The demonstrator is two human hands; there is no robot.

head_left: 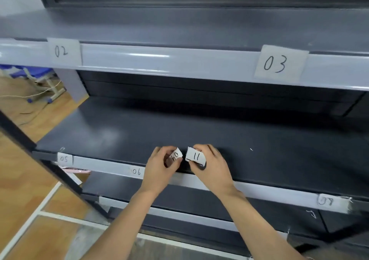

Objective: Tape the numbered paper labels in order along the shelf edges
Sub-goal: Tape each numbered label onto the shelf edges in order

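Note:
My left hand (160, 166) pinches a small white paper label (175, 156) whose number reads upside down. Close beside it, my right hand (211, 164) pinches a paper label marked 11 (196, 156), with something dark under its lower edge. Both hands hover over the front of the middle shelf (123, 135). Labels 02 (61, 51) and 03 (276, 64) are stuck on the upper shelf edge (169, 62). Labels 05 (64, 158), 06 (136, 171) and 08 (325, 201) sit on the middle shelf edge (269, 192).
A lower shelf edge (179, 214) carries a piece of paper or tape at its left end (103, 201). Wooden floor (24, 179) lies to the left, with a blue-wheeled frame and loose cords (40, 92) beyond it. A dark post (18, 135) crosses diagonally at left.

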